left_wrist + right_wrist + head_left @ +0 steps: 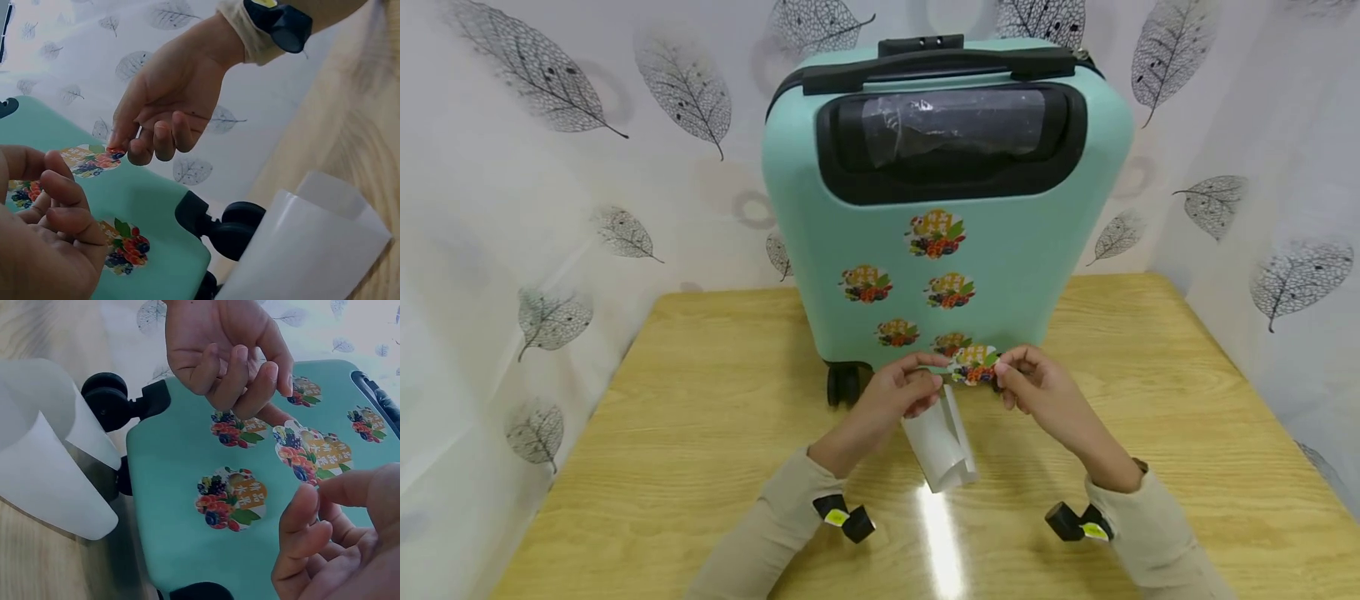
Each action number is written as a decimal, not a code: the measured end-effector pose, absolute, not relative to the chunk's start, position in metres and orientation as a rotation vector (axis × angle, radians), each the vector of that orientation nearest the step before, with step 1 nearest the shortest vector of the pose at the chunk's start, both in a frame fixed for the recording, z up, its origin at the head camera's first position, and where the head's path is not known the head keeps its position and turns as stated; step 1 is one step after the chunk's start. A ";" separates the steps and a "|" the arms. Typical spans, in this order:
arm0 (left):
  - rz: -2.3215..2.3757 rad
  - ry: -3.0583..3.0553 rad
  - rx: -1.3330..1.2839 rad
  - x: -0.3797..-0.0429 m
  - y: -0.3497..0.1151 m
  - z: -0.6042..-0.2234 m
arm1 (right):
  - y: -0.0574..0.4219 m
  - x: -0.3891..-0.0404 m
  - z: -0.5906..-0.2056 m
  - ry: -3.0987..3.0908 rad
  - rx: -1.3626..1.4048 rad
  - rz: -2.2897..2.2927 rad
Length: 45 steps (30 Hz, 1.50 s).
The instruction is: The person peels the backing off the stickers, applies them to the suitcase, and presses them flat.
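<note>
In my right hand (1041, 392), thumb and index finger pinch the right edge of a round fruit-print sticker (974, 367). My left hand (891, 398) is at the sticker's left side, its index finger (275, 415) reaching the edge while the thumb stands apart and the other fingers bend loosely. Behind the sticker stands an upright mint-green suitcase (1015, 250), and the held sticker partly overlaps it in the head view. Similar stickers, such as the top one (936, 234) and a lower one (230, 499), lie flat on its face.
A curled white sheet (936, 442) lies on the wooden table (722, 433) below my hands. The suitcase has a black handle (940, 62) on top and a black wheel (843, 385) at its lower left. Leaf-patterned cloth (700, 208) hangs behind and along the sides.
</note>
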<state>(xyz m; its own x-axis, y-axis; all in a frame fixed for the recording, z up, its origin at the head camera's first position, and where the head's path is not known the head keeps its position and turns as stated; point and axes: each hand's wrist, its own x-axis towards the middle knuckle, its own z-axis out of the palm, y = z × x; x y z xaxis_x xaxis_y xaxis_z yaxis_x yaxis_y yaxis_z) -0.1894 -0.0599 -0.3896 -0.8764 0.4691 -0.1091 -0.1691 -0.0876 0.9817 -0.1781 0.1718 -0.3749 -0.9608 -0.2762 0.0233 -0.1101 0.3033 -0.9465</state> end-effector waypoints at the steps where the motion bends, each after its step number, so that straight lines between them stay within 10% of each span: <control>1: 2.011 1.776 0.346 -0.191 -0.059 -0.388 | 0.172 -0.179 -0.373 2.426 -0.353 -1.745; 45: 1.937 1.918 0.658 -0.217 -0.016 -0.354 | 0.181 -0.209 -0.363 2.897 -0.096 -2.082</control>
